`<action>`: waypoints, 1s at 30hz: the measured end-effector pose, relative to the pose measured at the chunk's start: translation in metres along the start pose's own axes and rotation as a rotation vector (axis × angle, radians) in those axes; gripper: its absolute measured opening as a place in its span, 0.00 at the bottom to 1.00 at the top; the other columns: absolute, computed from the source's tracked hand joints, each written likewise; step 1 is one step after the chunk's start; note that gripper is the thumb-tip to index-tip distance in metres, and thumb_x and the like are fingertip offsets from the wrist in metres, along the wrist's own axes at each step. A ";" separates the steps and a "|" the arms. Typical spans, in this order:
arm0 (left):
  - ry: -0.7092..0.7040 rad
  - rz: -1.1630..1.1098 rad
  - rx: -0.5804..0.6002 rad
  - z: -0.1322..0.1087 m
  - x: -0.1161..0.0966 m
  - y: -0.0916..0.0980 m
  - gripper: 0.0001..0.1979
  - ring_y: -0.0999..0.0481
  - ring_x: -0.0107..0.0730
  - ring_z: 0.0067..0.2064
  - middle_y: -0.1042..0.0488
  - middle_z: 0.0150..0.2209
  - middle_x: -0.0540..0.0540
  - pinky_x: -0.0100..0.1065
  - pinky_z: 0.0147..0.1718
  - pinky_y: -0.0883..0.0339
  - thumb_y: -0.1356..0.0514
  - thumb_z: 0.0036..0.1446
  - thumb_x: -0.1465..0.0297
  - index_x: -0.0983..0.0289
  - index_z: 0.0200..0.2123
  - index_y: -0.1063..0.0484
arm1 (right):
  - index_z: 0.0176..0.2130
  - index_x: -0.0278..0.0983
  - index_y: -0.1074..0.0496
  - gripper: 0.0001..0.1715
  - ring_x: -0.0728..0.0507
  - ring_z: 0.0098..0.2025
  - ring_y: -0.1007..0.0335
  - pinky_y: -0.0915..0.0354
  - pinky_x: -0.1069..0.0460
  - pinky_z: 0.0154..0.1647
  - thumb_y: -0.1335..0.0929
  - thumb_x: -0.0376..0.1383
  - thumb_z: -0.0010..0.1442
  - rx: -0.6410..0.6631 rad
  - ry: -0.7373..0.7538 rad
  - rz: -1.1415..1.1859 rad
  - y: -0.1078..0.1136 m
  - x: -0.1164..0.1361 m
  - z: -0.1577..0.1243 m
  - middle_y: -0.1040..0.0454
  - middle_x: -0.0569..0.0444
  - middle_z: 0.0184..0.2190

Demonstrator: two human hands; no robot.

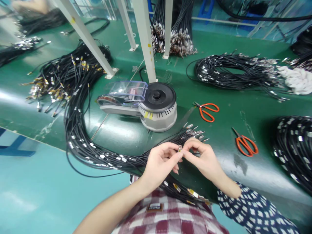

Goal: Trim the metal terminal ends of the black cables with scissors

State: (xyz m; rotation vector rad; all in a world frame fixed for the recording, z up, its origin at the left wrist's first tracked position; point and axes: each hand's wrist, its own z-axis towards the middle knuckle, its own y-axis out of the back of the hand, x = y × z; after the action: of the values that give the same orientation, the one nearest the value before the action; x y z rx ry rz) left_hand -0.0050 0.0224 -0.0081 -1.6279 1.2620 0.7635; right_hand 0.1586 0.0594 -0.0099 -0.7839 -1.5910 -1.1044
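Note:
My left hand pinches the small metal end of a cable, a cable connector, between thumb and fingertips. Close against it, my right hand has its thumb and forefinger pressed together at the same connector; any tape between them is too small to make out. Behind and beneath both hands runs a bundle of black cables with white labels, its metal ends fanned out just beyond my fingers. More cable ends with yellow tape lie near my lap, below the hands.
A grey round tape dispenser stands beyond the hands. Two orange-handled scissors, one pair farther off and another pair to the right, lie on the green table. Coiled cables sit at right; white posts rise behind.

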 end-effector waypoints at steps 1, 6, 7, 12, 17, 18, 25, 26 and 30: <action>-0.005 -0.023 0.011 0.002 0.001 0.001 0.15 0.29 0.25 0.17 0.26 0.21 0.50 0.28 0.17 0.29 0.30 0.50 0.63 0.67 0.34 0.26 | 0.26 0.38 0.29 0.13 0.45 0.33 0.32 0.39 0.50 0.34 0.30 0.39 0.61 0.011 -0.005 0.005 0.000 -0.001 0.000 0.28 0.54 0.27; -0.003 -0.099 0.049 0.009 0.004 0.006 0.15 0.30 0.24 0.17 0.24 0.23 0.52 0.27 0.16 0.32 0.31 0.52 0.62 0.69 0.34 0.25 | 0.29 0.38 0.27 0.15 0.45 0.35 0.31 0.38 0.50 0.39 0.32 0.42 0.64 0.082 0.031 0.076 0.005 -0.003 0.002 0.26 0.54 0.29; -0.006 -0.104 0.057 0.009 0.004 0.007 0.15 0.31 0.23 0.18 0.24 0.23 0.53 0.27 0.16 0.32 0.31 0.52 0.62 0.69 0.35 0.24 | 0.30 0.38 0.26 0.15 0.45 0.35 0.31 0.37 0.50 0.39 0.32 0.43 0.64 0.090 0.036 0.094 0.007 -0.004 0.002 0.26 0.53 0.30; 0.009 -0.115 0.053 0.007 0.004 0.009 0.16 0.32 0.21 0.20 0.27 0.23 0.48 0.23 0.16 0.37 0.26 0.44 0.70 0.67 0.33 0.28 | 0.33 0.38 0.22 0.10 0.45 0.36 0.29 0.36 0.50 0.37 0.29 0.42 0.60 0.062 0.013 0.117 0.007 -0.006 0.003 0.24 0.52 0.33; 0.048 -0.100 0.007 0.006 0.002 0.008 0.14 0.35 0.19 0.17 0.25 0.22 0.50 0.23 0.16 0.41 0.27 0.43 0.69 0.68 0.27 0.29 | 0.30 0.37 0.21 0.10 0.45 0.33 0.29 0.36 0.50 0.35 0.29 0.40 0.58 0.015 0.001 0.111 0.001 -0.004 0.004 0.23 0.52 0.30; 0.055 -0.105 0.001 0.006 0.002 0.008 0.15 0.35 0.19 0.17 0.25 0.21 0.50 0.24 0.16 0.41 0.27 0.43 0.68 0.68 0.27 0.29 | 0.29 0.37 0.21 0.10 0.45 0.33 0.29 0.36 0.50 0.35 0.29 0.40 0.58 0.014 -0.001 0.112 0.000 -0.004 0.004 0.22 0.52 0.30; 0.104 -0.134 0.022 0.004 -0.001 0.009 0.17 0.37 0.18 0.19 0.25 0.22 0.53 0.23 0.17 0.49 0.25 0.41 0.64 0.69 0.26 0.27 | 0.28 0.37 0.22 0.11 0.46 0.33 0.28 0.33 0.50 0.36 0.28 0.40 0.58 0.012 0.027 0.110 -0.004 -0.002 0.009 0.22 0.52 0.30; 0.113 -0.142 0.026 0.003 0.000 0.010 0.17 0.38 0.17 0.19 0.25 0.23 0.53 0.23 0.18 0.50 0.26 0.42 0.64 0.69 0.27 0.27 | 0.27 0.37 0.22 0.11 0.46 0.33 0.28 0.33 0.51 0.36 0.28 0.40 0.57 0.015 0.025 0.112 -0.005 -0.002 0.010 0.22 0.52 0.30; 0.135 -0.188 0.033 0.003 0.003 0.012 0.17 0.38 0.17 0.21 0.26 0.23 0.52 0.22 0.20 0.49 0.26 0.44 0.64 0.69 0.28 0.27 | 0.25 0.36 0.24 0.12 0.47 0.32 0.28 0.33 0.51 0.35 0.28 0.40 0.56 0.049 -0.003 0.169 -0.007 -0.003 0.015 0.24 0.53 0.29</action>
State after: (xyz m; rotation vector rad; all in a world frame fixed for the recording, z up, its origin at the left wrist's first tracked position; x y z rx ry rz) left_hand -0.0151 0.0235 -0.0154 -1.7662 1.1873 0.5219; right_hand 0.1480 0.0710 -0.0161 -0.8704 -1.5189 -0.9394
